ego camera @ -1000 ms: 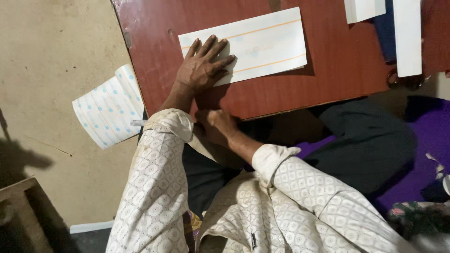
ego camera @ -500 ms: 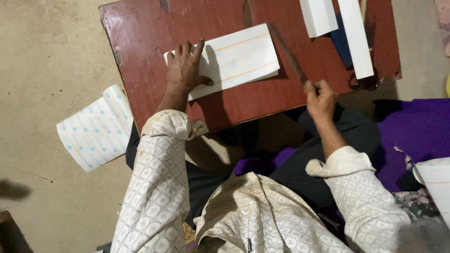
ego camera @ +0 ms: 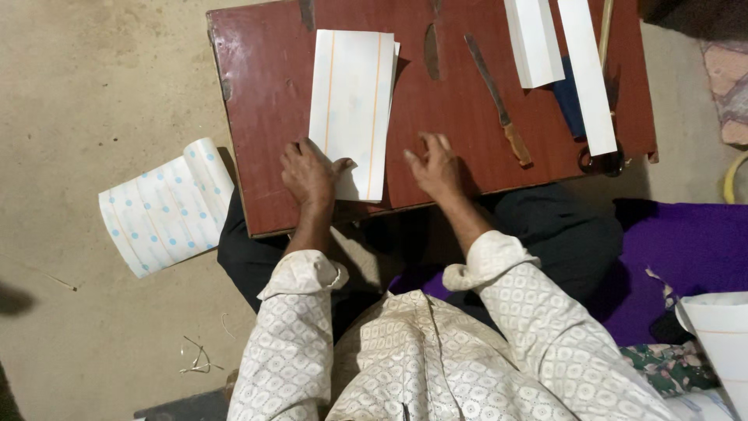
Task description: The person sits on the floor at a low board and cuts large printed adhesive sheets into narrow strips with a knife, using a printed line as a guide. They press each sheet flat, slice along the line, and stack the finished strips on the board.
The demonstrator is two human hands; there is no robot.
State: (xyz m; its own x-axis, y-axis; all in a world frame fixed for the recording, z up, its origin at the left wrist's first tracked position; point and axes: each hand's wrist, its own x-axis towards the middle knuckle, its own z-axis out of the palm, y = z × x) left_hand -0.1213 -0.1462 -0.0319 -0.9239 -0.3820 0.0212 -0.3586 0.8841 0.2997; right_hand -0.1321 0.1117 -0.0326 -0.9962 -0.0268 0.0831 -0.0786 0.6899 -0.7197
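Note:
A white folded sheet with thin orange lines (ego camera: 352, 109) lies lengthwise on a red-brown wooden board (ego camera: 265, 86). My left hand (ego camera: 309, 173) rests on its near left corner, thumb on the paper edge. My right hand (ego camera: 435, 165) hovers over the bare board just right of the sheet, fingers spread and slightly curled, holding nothing. A knife with a wooden handle (ego camera: 499, 102) lies further right, apart from my right hand.
Two long white paper strips (ego camera: 533, 40) (ego camera: 587, 74) lie at the board's far right, above scissors (ego camera: 598, 161). A curled dotted paper roll (ego camera: 165, 206) lies on the floor at left. Purple cloth (ego camera: 686, 249) and white paper (ego camera: 721, 335) sit at right.
The sheet has turned from crosswise to lengthwise. My left hand went from flat on it to its near corner. My right hand came up from below the board to beside the sheet.

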